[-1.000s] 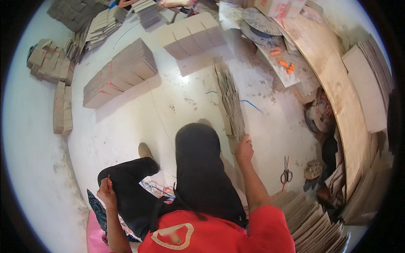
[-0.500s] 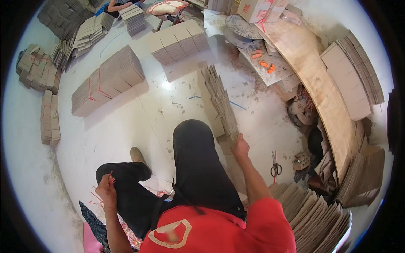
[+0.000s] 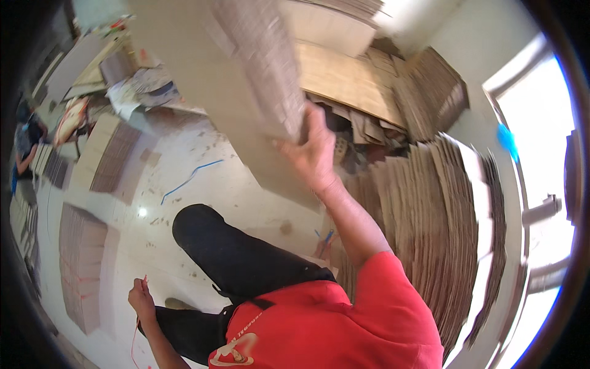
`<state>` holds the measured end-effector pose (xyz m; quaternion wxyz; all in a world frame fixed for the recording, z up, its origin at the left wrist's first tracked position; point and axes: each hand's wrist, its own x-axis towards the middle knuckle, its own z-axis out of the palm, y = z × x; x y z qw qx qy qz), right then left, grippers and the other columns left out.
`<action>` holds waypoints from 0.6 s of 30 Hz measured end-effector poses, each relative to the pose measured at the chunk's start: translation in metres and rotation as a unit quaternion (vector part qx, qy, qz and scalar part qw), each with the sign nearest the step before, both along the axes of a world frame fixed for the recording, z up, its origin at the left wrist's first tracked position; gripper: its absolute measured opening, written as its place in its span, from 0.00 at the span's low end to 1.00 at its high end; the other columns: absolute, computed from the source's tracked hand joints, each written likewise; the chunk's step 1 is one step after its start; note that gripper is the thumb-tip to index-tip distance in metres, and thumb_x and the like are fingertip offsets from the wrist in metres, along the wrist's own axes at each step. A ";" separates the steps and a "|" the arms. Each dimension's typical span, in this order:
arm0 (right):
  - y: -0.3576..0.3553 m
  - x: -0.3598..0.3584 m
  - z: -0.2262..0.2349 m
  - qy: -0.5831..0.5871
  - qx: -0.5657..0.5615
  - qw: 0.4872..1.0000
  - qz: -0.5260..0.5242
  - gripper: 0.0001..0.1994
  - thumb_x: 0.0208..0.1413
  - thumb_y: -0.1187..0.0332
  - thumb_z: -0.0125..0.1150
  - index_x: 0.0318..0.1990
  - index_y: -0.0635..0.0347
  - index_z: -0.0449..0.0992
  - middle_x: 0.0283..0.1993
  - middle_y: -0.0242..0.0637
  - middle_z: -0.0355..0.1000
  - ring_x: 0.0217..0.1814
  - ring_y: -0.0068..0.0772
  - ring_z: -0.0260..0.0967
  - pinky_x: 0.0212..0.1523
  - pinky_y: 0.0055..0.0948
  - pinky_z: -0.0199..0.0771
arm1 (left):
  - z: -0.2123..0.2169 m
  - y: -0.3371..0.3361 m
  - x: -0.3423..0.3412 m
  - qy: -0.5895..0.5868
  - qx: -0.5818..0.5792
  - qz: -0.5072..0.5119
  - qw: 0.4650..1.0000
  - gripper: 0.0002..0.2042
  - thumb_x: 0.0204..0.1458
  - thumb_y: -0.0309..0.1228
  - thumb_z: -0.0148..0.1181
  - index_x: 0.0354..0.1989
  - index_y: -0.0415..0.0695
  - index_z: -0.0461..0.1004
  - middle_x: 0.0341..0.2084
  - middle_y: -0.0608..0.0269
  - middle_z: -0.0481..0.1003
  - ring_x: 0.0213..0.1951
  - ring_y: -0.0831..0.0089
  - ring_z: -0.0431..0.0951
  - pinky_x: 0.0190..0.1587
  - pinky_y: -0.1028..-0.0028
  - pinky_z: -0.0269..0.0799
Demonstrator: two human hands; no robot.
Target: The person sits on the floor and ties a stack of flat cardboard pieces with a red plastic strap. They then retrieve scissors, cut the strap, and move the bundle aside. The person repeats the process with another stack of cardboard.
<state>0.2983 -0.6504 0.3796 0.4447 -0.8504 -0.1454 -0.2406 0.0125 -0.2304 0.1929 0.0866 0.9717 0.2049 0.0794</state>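
My right hand [image 3: 313,154] is raised in front of me, gripping a thick bundle of flattened cardboard sheets [image 3: 246,86], which fills the upper middle of the view and is blurred by motion. Low at the left, my left hand [image 3: 141,301] is closed on a thin red string [image 3: 136,335] that hangs down from it. I sit on the pale floor in a red shirt and black trousers, with one knee [image 3: 196,224] bent up between my hands.
A large leaning stack of flat cardboard [image 3: 424,234] stands at my right. Bundles of cardboard [image 3: 83,270] lie on the white floor [image 3: 203,190] at left, along with a blue strap [image 3: 187,180]. Another person [image 3: 24,150] works at the far left edge.
My right hand has lifted the cardboard bundle off the floor and swung it up to the right, and my head has turned right toward the big stack. My left hand stays low.
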 end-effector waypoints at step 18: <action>-0.155 -0.102 0.098 -0.312 -0.058 0.845 -0.430 0.15 0.47 0.82 0.56 0.45 0.63 0.74 0.47 0.43 0.65 0.50 0.37 0.63 0.42 0.32 0.70 | -0.045 -0.012 0.071 -0.091 -0.104 -0.118 0.983 0.12 0.51 0.30 0.55 0.20 0.37 0.65 0.14 0.46 0.67 0.18 0.50 0.66 0.22 0.58 0.60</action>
